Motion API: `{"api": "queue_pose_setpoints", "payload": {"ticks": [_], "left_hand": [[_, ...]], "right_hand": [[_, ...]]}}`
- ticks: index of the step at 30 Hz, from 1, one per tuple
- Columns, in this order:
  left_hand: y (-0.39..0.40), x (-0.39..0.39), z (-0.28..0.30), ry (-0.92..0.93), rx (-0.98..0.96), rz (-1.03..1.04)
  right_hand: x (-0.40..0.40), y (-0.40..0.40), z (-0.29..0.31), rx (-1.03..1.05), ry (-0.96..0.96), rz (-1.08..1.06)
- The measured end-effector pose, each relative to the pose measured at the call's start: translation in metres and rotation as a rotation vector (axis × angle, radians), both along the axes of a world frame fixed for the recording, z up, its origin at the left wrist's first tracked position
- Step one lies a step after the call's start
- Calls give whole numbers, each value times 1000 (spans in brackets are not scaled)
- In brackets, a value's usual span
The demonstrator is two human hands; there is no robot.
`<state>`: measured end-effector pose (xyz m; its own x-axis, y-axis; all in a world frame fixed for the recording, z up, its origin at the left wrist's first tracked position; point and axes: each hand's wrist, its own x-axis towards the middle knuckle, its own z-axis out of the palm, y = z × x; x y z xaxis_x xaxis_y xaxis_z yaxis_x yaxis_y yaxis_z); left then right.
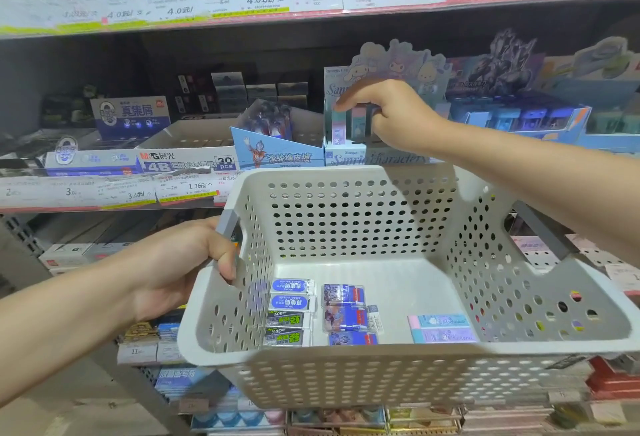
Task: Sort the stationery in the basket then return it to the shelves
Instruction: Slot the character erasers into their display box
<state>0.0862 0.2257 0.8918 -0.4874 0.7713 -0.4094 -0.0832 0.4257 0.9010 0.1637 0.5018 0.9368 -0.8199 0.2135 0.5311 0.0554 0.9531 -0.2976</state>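
Basket (381, 380) hangs before the shelves, left hand (180, 259) gripping its nine o'clock rim. Sorted erasers (343, 314) lie in rows inside. Right hand (388, 113), at twelve o'clock, pinches a pastel eraser (337, 124) into its display box (367, 155). Next, probably, the two pastel ones at five o'clock.

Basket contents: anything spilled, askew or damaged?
Nothing stands out. In the basket the erasers lie flat in three neat groups: blue and grey ones left, character-print ones middle, pastel ones right. The left hand grips the rim; the right hand is at the shelf's pastel display box.
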Motion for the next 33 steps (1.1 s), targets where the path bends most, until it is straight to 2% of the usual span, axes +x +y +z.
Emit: {"api": "queue_pose_setpoints", "payload": {"ticks": [6, 8, 11, 13, 18, 21, 26, 33], "left_hand": [[2, 1, 0, 12, -2, -8], [2, 1, 0, 16, -6, -7], [3, 2, 2, 15, -5, -6], [4, 2, 2, 17, -6, -9], [6, 2, 1, 28, -10, -8], [7, 3, 0, 36, -12, -7], [8, 2, 0, 30, -32, 1], [9, 0, -3, 32, -32, 16]], "right_hand": [[10, -1, 0, -36, -36, 29], [19, -5, -3, 40, 45, 64], [35, -21, -7, 163, 114, 238], [47, -35, -12, 212, -45, 286], [56, -61, -41, 394, -958, 209], [52, -55, -72, 411, -1268, 139], [50, -41, -111, 336, -1485, 101], [51, -36, -126, 191, -1489, 152]]}}
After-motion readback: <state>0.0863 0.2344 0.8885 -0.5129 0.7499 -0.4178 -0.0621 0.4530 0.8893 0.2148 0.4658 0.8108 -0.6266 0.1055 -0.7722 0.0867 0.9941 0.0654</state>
